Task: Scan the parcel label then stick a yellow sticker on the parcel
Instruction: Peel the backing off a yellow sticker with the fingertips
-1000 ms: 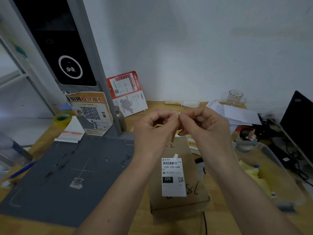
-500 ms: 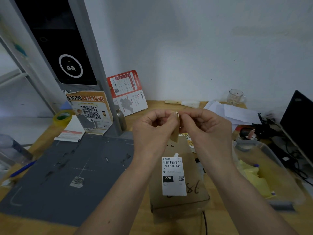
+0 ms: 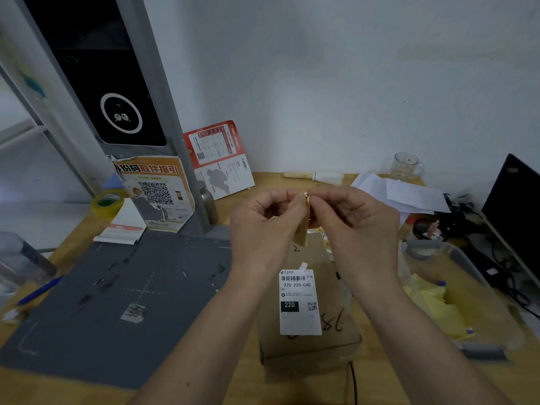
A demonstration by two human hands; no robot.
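A brown cardboard parcel (image 3: 339, 305) lies on the wooden desk below my hands, with a white shipping label (image 3: 300, 302) stuck on its top. Above the parcel's far end, my left hand (image 3: 264, 229) and my right hand (image 3: 358, 222) pinch the top of a small yellowish sticker strip (image 3: 302, 232) between thumbs and forefingers. The strip hangs down edge-on between the two hands, its lower end just over the parcel. The fingertips hide its upper corner.
A grey scanning mat (image 3: 117, 302) lies at left under an upright scanner unit (image 3: 117, 92). A clear plastic bin (image 3: 467, 302) with yellow sheets sits at right. Tape roll (image 3: 108, 201), leaflets, loose papers (image 3: 409, 194), a glass cup (image 3: 406, 166) and a dark monitor (image 3: 514, 211) line the back and right.
The sticker strip hangs a little longer and more visibly between my fingers than a second ago. Both hands have stayed nearly in place above the parcel.
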